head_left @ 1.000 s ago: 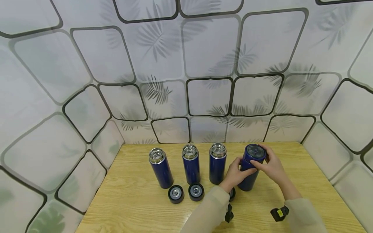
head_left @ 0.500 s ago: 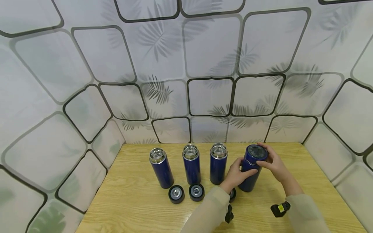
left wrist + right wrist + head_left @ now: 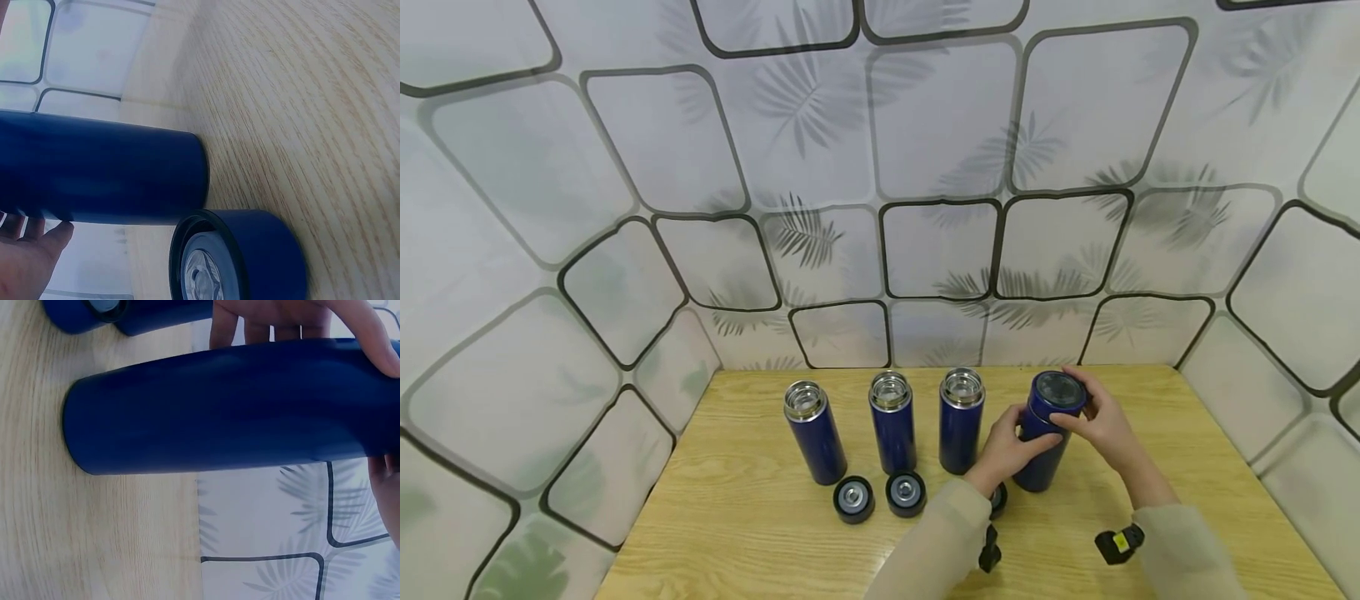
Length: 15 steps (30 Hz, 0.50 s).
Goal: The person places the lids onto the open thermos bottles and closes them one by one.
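Note:
At the right of the table, a dark blue insulated bottle (image 3: 1040, 462) stands nearly upright with its lid (image 3: 1058, 395) on top. My left hand (image 3: 1006, 450) grips the bottle's body just below the lid, thumb across the front. From the right side, my right hand (image 3: 1103, 423) grips the lid between thumb and fingers. The right wrist view shows the bottle's long side (image 3: 219, 412), with the left hand's fingers passing behind it. Beside the left wrist lies a loose lid (image 3: 265, 256), partly hidden by the forearm in the head view.
Three uncapped blue bottles with steel rims stand in a row to the left: a left one (image 3: 816, 437), a middle one (image 3: 892, 429) and a right one (image 3: 960, 429). Two upturned lids, one (image 3: 853, 500) and another (image 3: 906, 494), lie before them. A patterned cloth wall (image 3: 940, 250) surrounds the wooden table (image 3: 737, 533).
The right hand's fingers have shifted slightly around the lid, the thumb moving a little to the right. The left hand keeps its grip, and the other bottles and lids stay put.

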Available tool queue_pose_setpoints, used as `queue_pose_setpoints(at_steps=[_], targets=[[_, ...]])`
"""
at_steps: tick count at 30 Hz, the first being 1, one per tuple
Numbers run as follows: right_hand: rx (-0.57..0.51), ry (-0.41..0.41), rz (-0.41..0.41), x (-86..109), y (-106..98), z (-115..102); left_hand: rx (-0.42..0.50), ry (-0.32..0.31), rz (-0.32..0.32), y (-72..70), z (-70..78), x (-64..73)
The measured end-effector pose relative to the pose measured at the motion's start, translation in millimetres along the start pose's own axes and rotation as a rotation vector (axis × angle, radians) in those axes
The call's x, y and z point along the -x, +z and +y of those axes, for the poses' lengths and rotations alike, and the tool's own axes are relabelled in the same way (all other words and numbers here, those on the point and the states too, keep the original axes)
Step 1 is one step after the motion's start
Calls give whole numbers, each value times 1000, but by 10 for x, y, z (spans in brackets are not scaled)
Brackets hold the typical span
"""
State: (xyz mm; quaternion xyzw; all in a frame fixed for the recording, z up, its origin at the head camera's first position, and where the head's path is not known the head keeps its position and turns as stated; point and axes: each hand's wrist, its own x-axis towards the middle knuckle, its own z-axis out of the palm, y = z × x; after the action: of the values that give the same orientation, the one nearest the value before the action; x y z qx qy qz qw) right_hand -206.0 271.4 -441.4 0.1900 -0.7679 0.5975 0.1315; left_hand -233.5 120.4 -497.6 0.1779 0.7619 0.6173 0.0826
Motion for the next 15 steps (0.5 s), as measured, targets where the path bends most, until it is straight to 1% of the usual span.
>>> queue_pose_setpoints(at_steps=[3,8,11,15], targets=[[84,35,46,6,40,-8,6,2,-9,2,-7,2],[209,131,99,8,93,-6,12,7,-12,2,-14,2],[230,171,99,5,100,-14,12,8,-7,1,-11,2],[201,190,59,-2,86,-53,15,6,-8,-2,-7,4]])
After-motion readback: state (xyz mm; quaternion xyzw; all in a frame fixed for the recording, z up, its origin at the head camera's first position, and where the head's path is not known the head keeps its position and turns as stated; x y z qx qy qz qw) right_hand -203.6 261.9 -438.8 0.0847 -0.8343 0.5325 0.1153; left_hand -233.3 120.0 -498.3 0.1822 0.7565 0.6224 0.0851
